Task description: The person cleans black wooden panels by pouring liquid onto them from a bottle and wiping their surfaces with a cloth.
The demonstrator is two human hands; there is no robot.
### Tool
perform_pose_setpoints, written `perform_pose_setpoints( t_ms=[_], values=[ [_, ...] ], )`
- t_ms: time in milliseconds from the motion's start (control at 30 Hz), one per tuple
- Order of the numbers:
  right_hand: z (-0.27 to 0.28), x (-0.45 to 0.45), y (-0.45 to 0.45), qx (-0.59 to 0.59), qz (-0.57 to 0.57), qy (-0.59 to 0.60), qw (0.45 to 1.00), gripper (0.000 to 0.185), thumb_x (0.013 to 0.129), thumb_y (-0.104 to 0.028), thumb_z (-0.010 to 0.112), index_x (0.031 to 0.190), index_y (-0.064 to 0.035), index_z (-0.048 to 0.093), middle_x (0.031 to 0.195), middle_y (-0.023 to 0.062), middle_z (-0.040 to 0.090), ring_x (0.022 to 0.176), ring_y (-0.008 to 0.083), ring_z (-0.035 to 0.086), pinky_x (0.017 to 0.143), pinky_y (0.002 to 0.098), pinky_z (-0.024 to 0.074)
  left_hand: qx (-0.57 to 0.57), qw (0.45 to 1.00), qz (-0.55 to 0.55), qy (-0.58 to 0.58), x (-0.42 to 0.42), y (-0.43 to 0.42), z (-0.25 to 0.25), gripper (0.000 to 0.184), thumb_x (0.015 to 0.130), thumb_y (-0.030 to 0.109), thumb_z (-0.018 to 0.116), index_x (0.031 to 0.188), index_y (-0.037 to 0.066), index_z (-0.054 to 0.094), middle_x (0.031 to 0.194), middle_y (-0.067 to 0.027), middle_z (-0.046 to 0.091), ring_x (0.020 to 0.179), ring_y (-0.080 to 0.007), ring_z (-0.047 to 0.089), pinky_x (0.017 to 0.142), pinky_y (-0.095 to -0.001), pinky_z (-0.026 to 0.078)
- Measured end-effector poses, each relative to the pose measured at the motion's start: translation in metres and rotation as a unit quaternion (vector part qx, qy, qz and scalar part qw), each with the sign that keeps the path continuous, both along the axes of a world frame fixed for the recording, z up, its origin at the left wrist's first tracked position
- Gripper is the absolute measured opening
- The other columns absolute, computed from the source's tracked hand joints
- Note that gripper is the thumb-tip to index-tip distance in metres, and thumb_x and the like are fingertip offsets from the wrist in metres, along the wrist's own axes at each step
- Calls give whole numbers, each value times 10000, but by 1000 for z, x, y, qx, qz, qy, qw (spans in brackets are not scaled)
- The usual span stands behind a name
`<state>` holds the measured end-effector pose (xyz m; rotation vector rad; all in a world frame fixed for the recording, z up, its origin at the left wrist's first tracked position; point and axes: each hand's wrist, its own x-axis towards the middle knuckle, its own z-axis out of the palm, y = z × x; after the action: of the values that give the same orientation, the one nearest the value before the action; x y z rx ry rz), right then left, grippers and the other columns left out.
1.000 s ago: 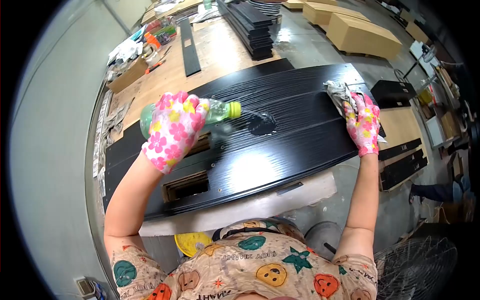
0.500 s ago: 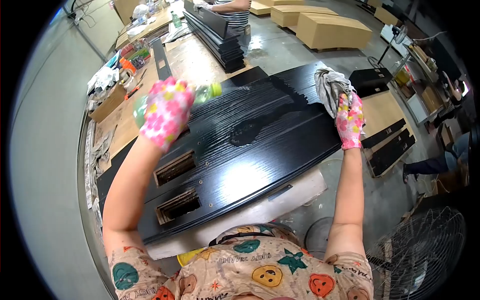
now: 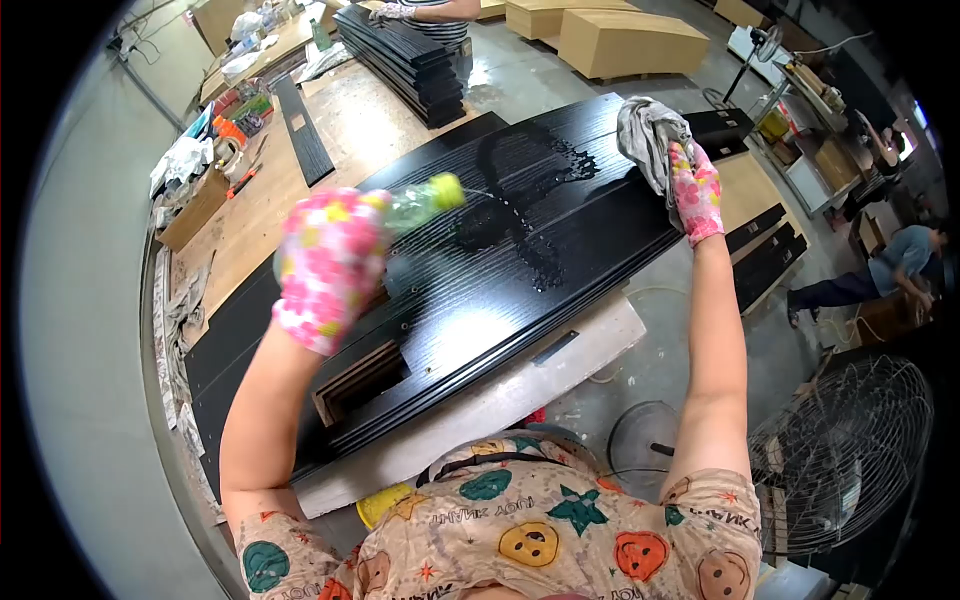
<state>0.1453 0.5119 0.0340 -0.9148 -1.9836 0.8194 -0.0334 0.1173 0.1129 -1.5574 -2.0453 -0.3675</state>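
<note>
My left hand (image 3: 332, 265), in a pink flowered glove, is closed around a clear green plastic bottle (image 3: 410, 208) with a yellow-green cap. The bottle is tilted over a black wood-grain panel (image 3: 590, 235), and a thin line of liquid runs from its cap. Wet patches (image 3: 525, 240) spread across the panel's middle and far part. At the panel's right end my right hand (image 3: 697, 192), gloved alike, grips a crumpled grey cloth (image 3: 650, 140). Near my left forearm a rectangular cutout (image 3: 362, 382) opens in the panel; my left glove hides part of the area above it.
A stack of black boards (image 3: 405, 70) stands at the back, with another person's gloved hand (image 3: 392, 12) on it. Tools and rags lie along the left of the wooden workbench (image 3: 350, 110). A wire fan (image 3: 840, 455) stands at lower right. Another person (image 3: 895, 265) bends at far right.
The bottle has swung toward the right and its cap now points across the panel. Wet marks have shifted and spread. My right hand still holds the cloth; the view has shifted slightly.
</note>
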Motion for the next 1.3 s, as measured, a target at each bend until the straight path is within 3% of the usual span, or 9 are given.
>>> perform_pose_setpoints(
  t_ms=[167,200,400,633,733,967,1100,1167,1300],
  values=[
    [-7,11,-17,213,-27,-129,968,468,855,-148,612,1311,-223,542,1335,172,518,1173,336,532,1020,416,388,276,927,122,-224,-63,-91,-31,300,853,135,685,1131,52,607,1080,-102,647,999,-225,627,874,-349,505],
    [-13,9,-19,262,-35,-189,946,497,846,-123,583,1319,-268,533,1399,167,452,1211,353,489,1053,432,351,445,787,-87,-419,-81,-103,-45,320,853,52,657,1163,52,579,1110,-88,634,1036,-213,622,910,-318,499],
    [15,-55,-59,299,43,-232,925,427,860,-138,491,1272,-218,571,1380,148,473,1189,375,501,1002,446,418,533,696,31,-480,-160,-169,-108,406,912,103,602,1281,-8,476,1283,-131,550,1162,-205,564,994,-334,449],
    [26,-99,-193,378,300,-419,769,349,893,-302,424,1149,-161,615,927,83,700,904,367,660,773,536,532,481,735,29,-478,-178,-178,-143,496,961,195,536,1380,-7,363,1362,-136,498,1272,-212,472,1078,-352,355],
    [3,-53,-261,444,321,-176,818,281,855,-263,522,1054,-96,629,917,144,678,873,335,662,764,494,537,464,738,35,-488,-174,-180,-141,469,977,187,506,1381,-17,380,1391,-112,474,1281,-200,456,1087,-334,329],
    [14,-3,-87,276,42,-413,867,262,867,-152,506,1073,-87,656,1041,119,665,853,265,661,686,358,562,438,763,94,-466,-171,-184,-140,462,974,209,503,1371,-15,421,1383,-111,480,1259,-215,472,1076,-342,337],
    [-76,-20,-229,495,203,-219,816,432,949,-318,440,1088,40,639,1145,184,625,1048,298,625,759,454,571,249,938,144,-193,-182,-213,-155,459,996,257,441,1373,-4,446,1380,-134,463,1250,-257,471,1049,-360,380],
    [-36,-7,-211,654,154,-290,681,389,932,-273,452,1094,35,624,1102,193,645,1017,318,636,815,474,541,361,859,104,-349,-186,-207,-161,434,1014,238,373,1368,4,464,1397,-162,431,1276,-276,446,1063,-376,365],
    [10,-4,-23,290,52,-286,912,346,936,-210,369,1068,-46,644,1103,167,653,957,332,639,850,424,506,344,874,119,-322,-174,-200,-151,446,1011,257,396,1371,1,459,1381,-160,441,1257,-261,467,1055,-374,373]
  ],
)
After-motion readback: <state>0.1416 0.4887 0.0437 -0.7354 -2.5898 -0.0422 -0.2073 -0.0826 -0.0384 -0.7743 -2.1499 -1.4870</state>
